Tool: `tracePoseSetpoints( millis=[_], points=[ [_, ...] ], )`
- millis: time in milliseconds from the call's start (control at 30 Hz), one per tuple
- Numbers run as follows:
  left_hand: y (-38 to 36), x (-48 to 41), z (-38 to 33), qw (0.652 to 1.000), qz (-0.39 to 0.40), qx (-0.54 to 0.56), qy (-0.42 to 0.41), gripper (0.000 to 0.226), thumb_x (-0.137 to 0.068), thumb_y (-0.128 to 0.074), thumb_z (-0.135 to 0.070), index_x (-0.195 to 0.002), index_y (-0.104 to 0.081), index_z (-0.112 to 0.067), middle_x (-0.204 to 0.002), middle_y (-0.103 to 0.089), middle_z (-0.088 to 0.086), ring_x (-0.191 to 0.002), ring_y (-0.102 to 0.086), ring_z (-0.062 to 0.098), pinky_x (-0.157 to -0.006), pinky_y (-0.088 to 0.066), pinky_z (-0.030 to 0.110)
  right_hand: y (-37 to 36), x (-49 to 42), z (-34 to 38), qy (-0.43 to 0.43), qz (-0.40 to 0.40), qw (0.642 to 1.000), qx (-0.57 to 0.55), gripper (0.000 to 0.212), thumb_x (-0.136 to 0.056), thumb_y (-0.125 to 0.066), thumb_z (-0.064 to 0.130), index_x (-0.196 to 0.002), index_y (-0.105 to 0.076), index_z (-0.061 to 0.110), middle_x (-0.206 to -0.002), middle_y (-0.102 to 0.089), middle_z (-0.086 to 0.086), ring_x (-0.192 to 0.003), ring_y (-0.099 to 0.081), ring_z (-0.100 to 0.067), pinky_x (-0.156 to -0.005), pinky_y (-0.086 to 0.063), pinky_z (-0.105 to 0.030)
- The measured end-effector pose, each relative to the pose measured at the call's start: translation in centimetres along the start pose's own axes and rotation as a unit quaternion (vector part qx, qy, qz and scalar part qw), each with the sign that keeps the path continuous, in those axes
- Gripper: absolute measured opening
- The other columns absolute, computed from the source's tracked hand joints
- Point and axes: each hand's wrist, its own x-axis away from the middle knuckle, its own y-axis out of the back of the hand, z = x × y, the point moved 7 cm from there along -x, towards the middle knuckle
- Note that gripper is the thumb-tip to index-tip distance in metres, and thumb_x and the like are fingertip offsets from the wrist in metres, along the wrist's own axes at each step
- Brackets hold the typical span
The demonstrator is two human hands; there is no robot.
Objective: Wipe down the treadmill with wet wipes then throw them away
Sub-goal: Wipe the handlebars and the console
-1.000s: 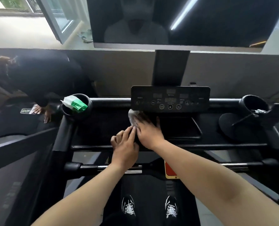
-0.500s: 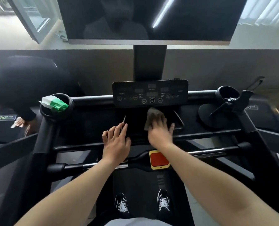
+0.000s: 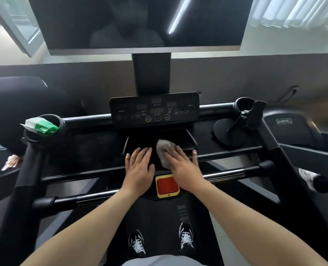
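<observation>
I stand on a black treadmill [image 3: 94,148] facing its console. My right hand [image 3: 182,167] lies flat with straight fingers on a crumpled grey-white wet wipe [image 3: 164,150], pressing it onto the black tray below the control panel [image 3: 154,109]. My left hand [image 3: 139,166] rests flat on the same tray just left of the wipe, fingers straight and together, holding nothing. A green and white wet wipe pack [image 3: 41,126] sticks out of the left cup holder [image 3: 60,121].
A large dark screen [image 3: 136,24] hangs above the console. A red and yellow stop button [image 3: 167,186] sits below my hands. A phone stand [image 3: 236,129] stands by the right cup holder. Another person [image 3: 15,112] bends over the treadmill at left.
My right hand has slid the wipe back toward me on the tray. My left hand has flattened out and moved beside it.
</observation>
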Motion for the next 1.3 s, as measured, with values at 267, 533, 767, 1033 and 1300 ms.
tracePoseSetpoints(
  millis=[267,533,767,1033,1300],
  points=[
    [0.3,0.1,-0.1,1.000,-0.011,0.020,0.009,0.054,-0.104,-0.047,-0.029,-0.156,-0.035,-0.021,-0.165,-0.025,-0.005,-0.154,-0.007,0.014,-0.125,0.005,0.034,1.5,1.2,-3.2,-0.057,-0.134,0.989,-0.039,0.058,-0.103,-0.048,0.014,-0.156,-0.032,0.032,-0.165,-0.022,0.009,-0.155,-0.013,-0.018,-0.121,0.011,-0.045],
    [-1.3,-1.4,-3.8,0.998,0.008,0.061,-0.016,0.056,-0.102,-0.046,-0.023,-0.157,-0.033,-0.018,-0.164,-0.029,-0.001,-0.154,-0.010,0.012,-0.127,-0.004,0.036,1.1,-0.7,1.5,0.083,-0.127,0.987,-0.058,0.039,-0.103,-0.052,0.023,-0.141,-0.056,0.031,-0.153,-0.048,0.010,-0.151,-0.028,-0.016,-0.123,0.001,-0.043],
    [-2.9,-1.5,-4.2,0.999,0.031,0.012,-0.017,0.055,-0.104,-0.044,-0.038,-0.157,-0.030,-0.030,-0.166,-0.019,-0.011,-0.154,0.001,0.007,-0.122,0.013,0.031,3.2,1.9,-7.1,0.009,-0.230,0.971,-0.056,0.023,-0.077,-0.084,0.013,-0.095,-0.081,0.027,-0.121,-0.072,0.005,-0.128,-0.059,-0.028,-0.106,-0.044,-0.051],
    [-2.9,-1.5,-4.3,0.999,0.022,0.021,-0.009,0.054,-0.103,-0.047,-0.035,-0.155,-0.034,-0.030,-0.164,-0.022,-0.011,-0.154,-0.003,0.007,-0.122,0.012,0.030,3.6,4.3,-12.1,-0.128,-0.256,0.955,-0.084,0.023,-0.093,-0.067,0.014,-0.112,-0.077,0.023,-0.131,-0.068,0.002,-0.133,-0.054,-0.026,-0.117,-0.028,-0.048],
    [-2.8,-1.5,-4.3,1.000,0.019,0.013,-0.008,0.055,-0.102,-0.050,-0.035,-0.155,-0.035,-0.030,-0.163,-0.025,-0.010,-0.154,-0.007,0.008,-0.125,0.005,0.034,1.9,2.7,-1.7,-0.028,-0.263,0.960,-0.092,0.023,-0.083,-0.078,0.008,-0.104,-0.078,0.016,-0.121,-0.072,-0.003,-0.123,-0.063,-0.027,-0.110,-0.043,-0.049]
  ],
)
